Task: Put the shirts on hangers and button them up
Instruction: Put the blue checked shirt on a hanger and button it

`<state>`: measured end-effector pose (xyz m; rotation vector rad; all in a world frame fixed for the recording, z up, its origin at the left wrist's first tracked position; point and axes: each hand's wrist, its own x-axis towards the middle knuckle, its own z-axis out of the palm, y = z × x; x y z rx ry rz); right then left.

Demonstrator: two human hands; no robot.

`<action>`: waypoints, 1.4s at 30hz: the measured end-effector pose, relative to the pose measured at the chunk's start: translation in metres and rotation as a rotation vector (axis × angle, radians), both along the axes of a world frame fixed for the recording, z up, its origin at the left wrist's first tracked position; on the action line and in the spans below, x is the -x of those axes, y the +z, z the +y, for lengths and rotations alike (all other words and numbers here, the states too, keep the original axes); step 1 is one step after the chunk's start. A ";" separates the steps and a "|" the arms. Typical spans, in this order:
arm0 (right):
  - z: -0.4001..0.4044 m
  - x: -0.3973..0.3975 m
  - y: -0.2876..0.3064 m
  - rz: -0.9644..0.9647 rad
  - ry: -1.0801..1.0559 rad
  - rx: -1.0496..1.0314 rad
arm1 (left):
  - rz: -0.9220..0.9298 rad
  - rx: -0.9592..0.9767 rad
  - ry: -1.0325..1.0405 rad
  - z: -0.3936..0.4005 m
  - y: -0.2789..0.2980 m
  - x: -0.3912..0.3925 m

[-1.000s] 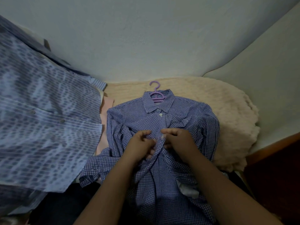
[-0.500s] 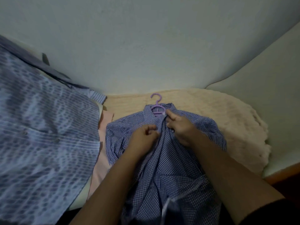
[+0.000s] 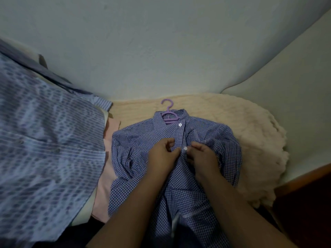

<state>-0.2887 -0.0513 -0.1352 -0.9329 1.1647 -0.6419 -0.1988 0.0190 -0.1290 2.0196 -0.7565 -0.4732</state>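
A blue checked shirt (image 3: 139,140) lies face up on a cream fleece blanket (image 3: 250,140), with a purple hanger (image 3: 169,115) inside its collar. The top white button (image 3: 180,124) sits closed at the collar. My left hand (image 3: 162,156) pinches the placket's left edge. My right hand (image 3: 204,158) pinches the right edge beside a second white button (image 3: 185,148), which shows between my fingertips. Both hands meet at the chest of the shirt.
A light blue patterned shirt (image 3: 44,149) hangs or lies large at the left, with a pink cloth (image 3: 105,176) under its edge. A pale wall (image 3: 161,51) stands behind the blanket. A dark wooden edge (image 3: 304,178) runs at the right.
My hands went up to the collar half a second ago and have now come down to the second button. The top button is now fastened and in plain sight.
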 end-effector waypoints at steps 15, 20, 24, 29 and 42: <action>0.013 0.005 0.009 -0.018 0.129 0.130 | 0.341 0.047 0.063 0.013 -0.006 0.001; 0.017 0.005 0.013 0.048 0.177 0.255 | 0.501 0.139 0.099 0.021 0.003 0.007; 0.020 0.006 0.017 0.092 0.160 0.339 | 0.600 0.199 0.145 0.028 0.011 0.012; 0.027 0.011 0.023 0.091 0.176 0.389 | 0.597 0.227 0.136 0.035 0.018 0.015; 0.031 0.021 0.028 0.122 0.213 0.525 | 0.588 0.308 0.059 0.044 0.028 0.021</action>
